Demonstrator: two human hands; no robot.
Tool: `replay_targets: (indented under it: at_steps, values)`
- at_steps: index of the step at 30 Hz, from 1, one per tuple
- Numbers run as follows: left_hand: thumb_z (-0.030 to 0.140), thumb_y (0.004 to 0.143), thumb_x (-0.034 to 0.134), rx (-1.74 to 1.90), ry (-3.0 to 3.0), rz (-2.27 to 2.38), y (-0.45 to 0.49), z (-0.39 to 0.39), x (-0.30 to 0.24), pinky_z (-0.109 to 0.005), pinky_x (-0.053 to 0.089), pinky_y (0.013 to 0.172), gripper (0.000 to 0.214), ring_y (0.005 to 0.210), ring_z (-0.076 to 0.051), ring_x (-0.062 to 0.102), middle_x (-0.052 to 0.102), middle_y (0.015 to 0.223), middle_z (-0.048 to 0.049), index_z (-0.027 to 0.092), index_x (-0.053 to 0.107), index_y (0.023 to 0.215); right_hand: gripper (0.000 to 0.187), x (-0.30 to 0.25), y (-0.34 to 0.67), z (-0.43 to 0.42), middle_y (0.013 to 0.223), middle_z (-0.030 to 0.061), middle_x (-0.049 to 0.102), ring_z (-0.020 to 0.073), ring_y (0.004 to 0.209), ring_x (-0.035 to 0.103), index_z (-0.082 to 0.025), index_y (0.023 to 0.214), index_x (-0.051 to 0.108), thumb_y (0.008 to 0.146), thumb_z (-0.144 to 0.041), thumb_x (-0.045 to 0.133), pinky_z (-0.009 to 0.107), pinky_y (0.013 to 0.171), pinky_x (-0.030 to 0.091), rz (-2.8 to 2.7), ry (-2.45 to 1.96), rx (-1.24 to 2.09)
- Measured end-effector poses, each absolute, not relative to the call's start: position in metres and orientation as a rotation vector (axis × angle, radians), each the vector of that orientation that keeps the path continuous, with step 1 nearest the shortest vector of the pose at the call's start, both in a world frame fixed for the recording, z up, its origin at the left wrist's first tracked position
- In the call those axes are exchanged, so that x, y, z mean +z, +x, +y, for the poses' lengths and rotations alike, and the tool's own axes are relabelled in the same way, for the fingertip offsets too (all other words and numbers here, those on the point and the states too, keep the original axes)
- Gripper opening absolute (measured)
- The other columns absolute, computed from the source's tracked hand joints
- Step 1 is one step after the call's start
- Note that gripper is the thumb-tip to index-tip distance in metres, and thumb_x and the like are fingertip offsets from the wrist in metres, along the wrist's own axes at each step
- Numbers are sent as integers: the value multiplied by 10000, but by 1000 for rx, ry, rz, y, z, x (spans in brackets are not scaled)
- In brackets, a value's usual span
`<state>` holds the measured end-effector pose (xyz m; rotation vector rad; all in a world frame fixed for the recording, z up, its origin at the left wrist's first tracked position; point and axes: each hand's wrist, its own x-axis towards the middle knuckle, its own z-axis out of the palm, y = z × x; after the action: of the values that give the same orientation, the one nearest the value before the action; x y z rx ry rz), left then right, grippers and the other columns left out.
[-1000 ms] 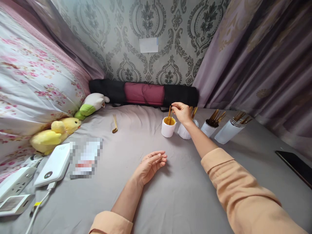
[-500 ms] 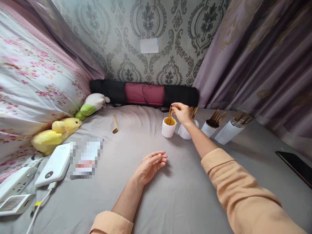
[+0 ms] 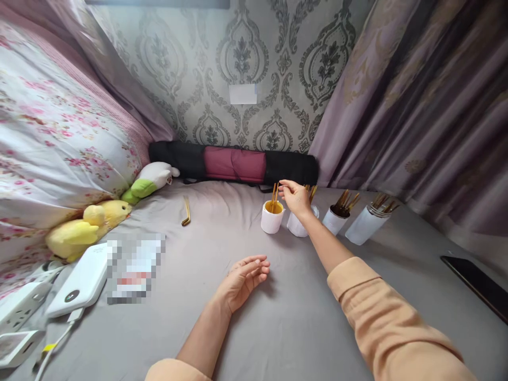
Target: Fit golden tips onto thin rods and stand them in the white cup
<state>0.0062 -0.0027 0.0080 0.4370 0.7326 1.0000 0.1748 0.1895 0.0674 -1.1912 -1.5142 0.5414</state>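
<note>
My right hand [image 3: 296, 198] is at the leftmost white cup [image 3: 272, 223], its fingertips pinched at the top of one of the thin brown sticks [image 3: 274, 197] that stand in it. This cup has a yellow inside. Just to its right, partly behind my right wrist, is a second white cup [image 3: 296, 226] with sticks. My left hand [image 3: 244, 280] rests on the grey sheet [image 3: 293, 317] nearer to me, fingers loosely bent and holding nothing.
Two more white containers, one dark-rimmed [image 3: 335, 219] and one taller and tilted [image 3: 365, 227], hold brown sticks. A few bent sticks [image 3: 186, 212] lie left. A phone [image 3: 476, 286] lies right; a power bank [image 3: 83, 280] and plush toys [image 3: 95, 225] are left. A rolled bag [image 3: 234, 163] lies behind.
The view has tilted up a little, so everything sits lower in the picture. My right hand stays at the sticks in the leftmost cup, and my left hand has hardly moved.
</note>
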Motion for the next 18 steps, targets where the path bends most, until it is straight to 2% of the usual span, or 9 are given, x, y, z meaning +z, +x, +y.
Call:
replay_targets:
  at_steps: [11,18]
  values:
    - [148,697,631,1029,424,716,4,-2,1,-248,493,712,248,740,-133,586,619,899,-123,80,616,935,278,70,178,142,816,64,648,121,635,623,-155,963,595,772,-245,414,247,575,504,-1415,-1174,549]
    - [124,704,616,1071,367,706,3,1,-3,-215,504,650,234,735,-121,588,618,903,-110,97,619,937,244,55,163,104,758,43,634,115,591,606,-162,925,574,767,-253,411,232,552,496,-1354,-1140,633]
